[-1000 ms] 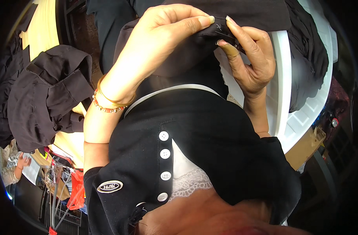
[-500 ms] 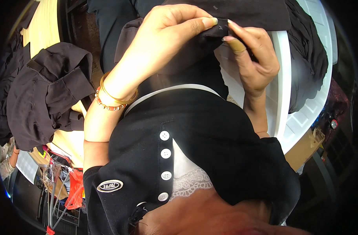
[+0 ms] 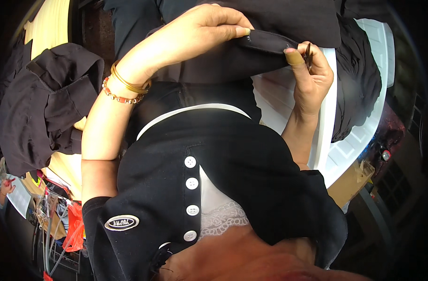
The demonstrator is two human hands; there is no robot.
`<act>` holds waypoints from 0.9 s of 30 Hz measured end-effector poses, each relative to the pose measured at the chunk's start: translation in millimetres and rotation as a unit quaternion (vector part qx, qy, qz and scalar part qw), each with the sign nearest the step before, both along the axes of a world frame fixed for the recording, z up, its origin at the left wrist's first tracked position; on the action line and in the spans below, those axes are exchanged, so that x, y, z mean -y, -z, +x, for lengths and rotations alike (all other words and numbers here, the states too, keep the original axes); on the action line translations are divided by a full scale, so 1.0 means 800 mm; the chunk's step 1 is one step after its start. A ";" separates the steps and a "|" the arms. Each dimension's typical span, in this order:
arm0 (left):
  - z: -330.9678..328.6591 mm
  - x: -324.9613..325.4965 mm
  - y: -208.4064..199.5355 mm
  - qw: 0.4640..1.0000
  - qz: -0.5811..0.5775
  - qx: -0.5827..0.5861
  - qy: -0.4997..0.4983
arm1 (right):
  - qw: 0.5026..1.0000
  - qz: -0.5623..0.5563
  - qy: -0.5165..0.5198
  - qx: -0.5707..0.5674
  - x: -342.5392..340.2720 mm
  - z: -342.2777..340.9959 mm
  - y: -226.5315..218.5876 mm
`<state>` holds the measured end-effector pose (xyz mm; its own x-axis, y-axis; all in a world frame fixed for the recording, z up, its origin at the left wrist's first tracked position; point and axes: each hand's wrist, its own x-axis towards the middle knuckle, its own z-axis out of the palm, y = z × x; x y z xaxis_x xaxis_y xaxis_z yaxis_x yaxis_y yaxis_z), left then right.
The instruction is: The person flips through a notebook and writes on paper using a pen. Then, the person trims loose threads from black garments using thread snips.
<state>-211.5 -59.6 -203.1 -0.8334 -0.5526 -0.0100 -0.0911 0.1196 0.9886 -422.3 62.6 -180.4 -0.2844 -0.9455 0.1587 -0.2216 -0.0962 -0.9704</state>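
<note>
A dark garment (image 3: 209, 63) lies across my lap, its narrow edge band (image 3: 272, 41) stretched between both hands. My left hand (image 3: 214, 24), with bangles and a beaded bracelet at the wrist, pinches one end of the band between thumb and fingertips. With a tan covering on its thumb, my right hand (image 3: 311, 70) pinches the other end. A small dark pointed tool (image 3: 308, 57), which looks like thread snips, is tucked among the right fingers. Small pale marks or thread bits show on the band near both thumbs.
More dark garments (image 3: 50, 107) are heaped on a pale wooden surface (image 3: 50, 28) at left. At right, a white plastic tub (image 3: 327, 117) holds dark cloth (image 3: 357, 84). A red plastic bag (image 3: 75, 227) hangs at lower left; another person's hand (image 3: 7, 186) shows at the far left.
My hands have moved apart, pulling the garment's band out between them. My right hand has taken hold of the band, and the dark tool in it has come into view.
</note>
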 end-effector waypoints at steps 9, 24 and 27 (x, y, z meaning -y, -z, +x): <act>-0.001 0.000 -0.027 0.978 0.202 -0.054 -0.014 | 0.939 -0.081 -0.033 -0.332 0.003 0.018 -0.009; -0.001 -0.014 -0.032 0.987 0.016 -0.151 -0.047 | 0.924 -0.135 -0.072 -0.351 0.012 0.019 0.013; 0.001 -0.016 -0.047 0.995 0.053 -0.039 -0.070 | 0.933 -0.108 -0.085 -0.332 0.011 0.016 0.009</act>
<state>-210.9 -47.1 -165.8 -0.7494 -0.6620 -0.0120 -0.0212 0.0059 0.9998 -409.7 53.6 -187.4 0.0956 -0.8932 0.4394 -0.7313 -0.3625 -0.5777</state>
